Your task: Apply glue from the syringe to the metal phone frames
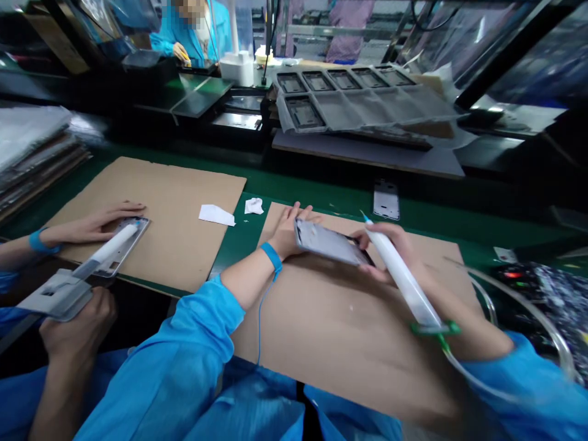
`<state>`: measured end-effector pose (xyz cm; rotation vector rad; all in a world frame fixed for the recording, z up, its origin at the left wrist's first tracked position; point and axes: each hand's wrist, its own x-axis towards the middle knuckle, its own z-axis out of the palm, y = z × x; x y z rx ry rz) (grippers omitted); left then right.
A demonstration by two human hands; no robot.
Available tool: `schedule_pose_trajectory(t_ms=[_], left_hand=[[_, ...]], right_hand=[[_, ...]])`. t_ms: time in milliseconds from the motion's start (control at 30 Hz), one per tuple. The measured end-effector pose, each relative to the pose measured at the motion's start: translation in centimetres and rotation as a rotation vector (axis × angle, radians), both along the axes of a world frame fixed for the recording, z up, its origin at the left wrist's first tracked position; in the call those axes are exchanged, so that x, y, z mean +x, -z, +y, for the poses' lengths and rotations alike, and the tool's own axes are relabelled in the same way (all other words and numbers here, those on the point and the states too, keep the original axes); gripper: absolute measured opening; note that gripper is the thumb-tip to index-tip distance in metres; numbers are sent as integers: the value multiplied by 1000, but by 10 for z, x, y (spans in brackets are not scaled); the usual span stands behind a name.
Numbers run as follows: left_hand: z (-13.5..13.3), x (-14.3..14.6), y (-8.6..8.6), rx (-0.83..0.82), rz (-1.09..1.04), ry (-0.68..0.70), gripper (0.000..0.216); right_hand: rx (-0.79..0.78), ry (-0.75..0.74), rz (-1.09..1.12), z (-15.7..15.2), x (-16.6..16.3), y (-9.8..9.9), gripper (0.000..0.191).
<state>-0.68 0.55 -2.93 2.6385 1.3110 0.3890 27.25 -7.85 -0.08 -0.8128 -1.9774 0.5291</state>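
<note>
A thin grey phone frame (328, 243) is held tilted above the cardboard sheet (321, 331). My left hand (285, 231), with a blue wrist strap, grips its left end; some of the fingers are behind it. At the other end, the fingers of my right hand (397, 245) pinch the frame's edge. That same hand also carries a white dispensing syringe (404, 278), lying across it with its blue needle tip pointing up and away from the frame. From the syringe's green cap, a clear hose (473, 383) runs off to the right.
On the left, a co-worker's hands (108, 220) work with a white dispenser (59, 294) over another phone frame (124, 248). White paper scraps (215, 214) lie between the cardboards. Further back are a single phone frame (386, 199) and stacked plastic trays (362, 104).
</note>
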Motion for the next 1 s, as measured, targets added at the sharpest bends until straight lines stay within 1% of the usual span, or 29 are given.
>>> schedule_pose_trajectory(t_ms=[33,67,133,200,267,300,400,467,567,667,733,767,833,900,967,1000], left_hand=[[2,-1,-2,-30,10,-9,67],[3,-2,-5,-58,17,-13,69],[3,-2,-11,-92,11,4,69],[0,0,-18,-107,-3,58,63],[-3,2,-23,-114,-17,139,56],[-4,3,-25,-118,-22,183,54],[-5,2,-28,-144,-41,283,56],[-2,1,-28,-157,-71,294,54],[3,0,-24,-161,-140,245,47],[5,1,-21,-165,-184,230,58],[5,1,-22,-175,-189,248,62],[6,0,-22,-184,-191,259,61],[6,-2,-25,-211,-193,279,55],[6,-4,-27,-232,-183,297,50],[6,-4,-29,-239,-165,302,50],[5,-4,-29,-239,-161,299,53]], right_hand=[[23,30,-8,-24,15,5,67],[14,73,-19,-43,27,9,67],[2,110,-130,-66,41,15,62],[19,102,-290,-65,43,19,53],[39,71,-384,-43,37,22,47],[38,58,-381,-28,33,24,47],[17,67,-292,14,19,30,50],[-56,76,-221,27,9,36,52],[-201,74,-170,19,-3,39,53],[-321,36,-109,3,-11,35,60],[-394,13,-4,-3,-14,32,66],[-429,15,76,-4,-16,31,69],[-493,69,255,-2,-16,31,78],[-554,187,394,2,-14,32,87],[-615,290,420,5,-11,31,89],[-638,312,406,5,-10,30,85]])
